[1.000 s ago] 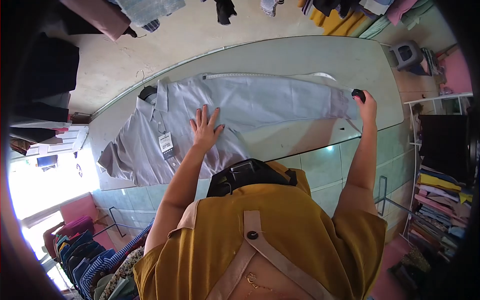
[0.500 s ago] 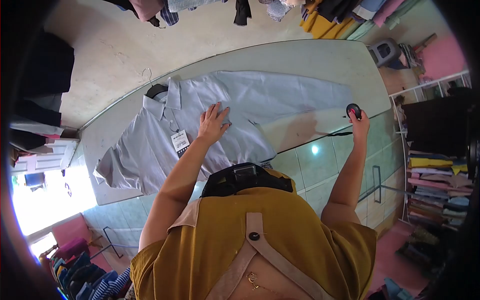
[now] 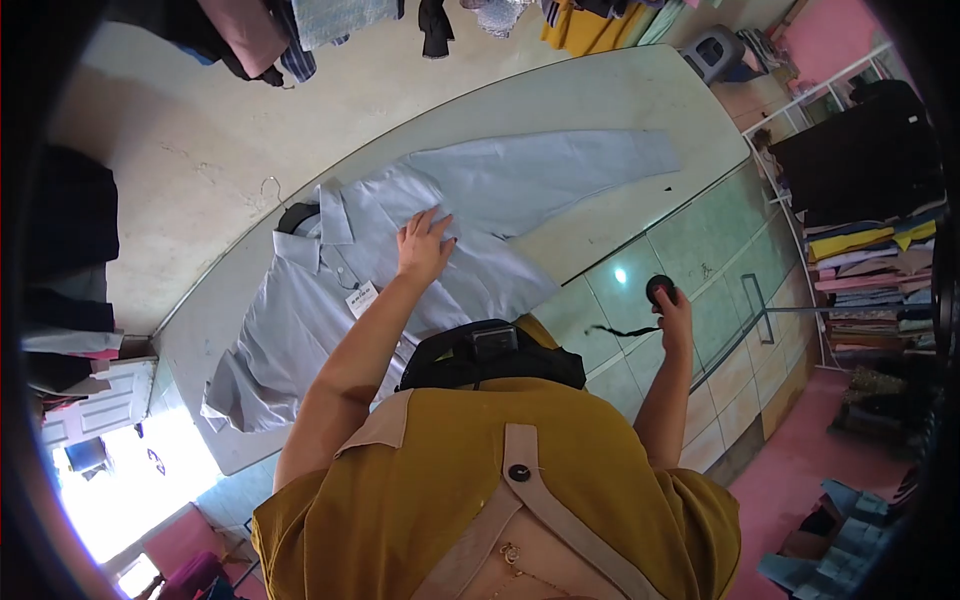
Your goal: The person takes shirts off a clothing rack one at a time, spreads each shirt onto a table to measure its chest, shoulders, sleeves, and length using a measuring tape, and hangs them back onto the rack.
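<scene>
A light grey-blue collared shirt (image 3: 370,220) lies on the pale table, one long sleeve stretched toward the right. Its collar surrounds a black hanger (image 3: 298,216) with a wire hook, and a white tag (image 3: 361,297) hangs at the front. My left hand (image 3: 425,248) rests flat on the chest of the shirt, fingers spread. Off the table's front edge, above the tiled floor, my right hand (image 3: 674,312) holds a round black tape measure (image 3: 660,290). A dark strap dangles from it to the left.
The pale table (image 3: 640,95) has a curved far edge. Garments (image 3: 590,30) hang along the top. A grey plastic stool (image 3: 713,53) stands beyond the table's right end. At the right, a white rack (image 3: 810,235) stands beside stacked folded clothes (image 3: 870,270).
The white tape along the sleeve is no longer out. My right hand has moved from the cuff toward my body, off the table, with the tape measure. My left hand stays on the shirt.
</scene>
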Available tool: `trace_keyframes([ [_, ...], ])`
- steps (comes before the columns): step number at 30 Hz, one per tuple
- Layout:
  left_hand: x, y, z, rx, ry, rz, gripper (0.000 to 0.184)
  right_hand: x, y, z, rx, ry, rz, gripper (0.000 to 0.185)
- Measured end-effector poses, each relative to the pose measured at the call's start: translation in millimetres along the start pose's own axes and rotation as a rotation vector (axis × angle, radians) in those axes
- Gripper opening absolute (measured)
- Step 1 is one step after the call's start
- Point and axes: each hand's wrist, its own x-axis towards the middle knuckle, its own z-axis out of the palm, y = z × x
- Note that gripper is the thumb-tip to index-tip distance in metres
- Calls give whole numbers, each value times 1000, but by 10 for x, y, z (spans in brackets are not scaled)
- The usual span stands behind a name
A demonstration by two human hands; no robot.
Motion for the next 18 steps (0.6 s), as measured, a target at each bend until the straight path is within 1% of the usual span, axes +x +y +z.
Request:
trace_keyframes([
  [1,65,27,6,-63,45,57,44,-43,-53,109,-20,-35,8,25],
  [2,145,61,21,-60,40,61,44,-73,-120,245,-40,-70,17,24],
  [4,325,222,7,-460,-229,48,40,-55,-216,647,-13,-157,-145,21],
  [5,401,299,50,-455,-233,48,40,-28,-272,877,-54,-189,-186,21],
  [6,471,374,108,-755,-398,0,38,11,-326,1109,-95,-221,-226,21],
  [7,543,438,159,-1055,-563,-55,36,85,-344,1327,-162,-234,-332,22],
  [8,616,523,127,-1048,-569,-63,36,152,-355,1542,-228,-248,-437,24],
  [10,745,690,-23,-1277,-753,-349,35,134,-610,1912,-426,-191,-579,24],
  [11,839,688,-13,-1338,-750,-410,31,174,-672,2048,-422,-196,-566,24],
  [13,1052,531,85,-1277,-744,-455,29,260,-746,2261,-495,-145,-807,23],
  [14,1128,457,136,-1220,-731,-485,27,287,-772,2336,-492,-152,-794,23],
  [15,1196,464,56,-1276,-717,-576,22,320,-796,2404,-557,-148,-764,24],
  [16,1269,430,27,-1272,-724,-585,22,348,-819,2452,-622,-142,-735,25],
  [18,1419,328,-19,-1288,-811,-601,18,396,-861,2504,-649,-158,-717,26],
])
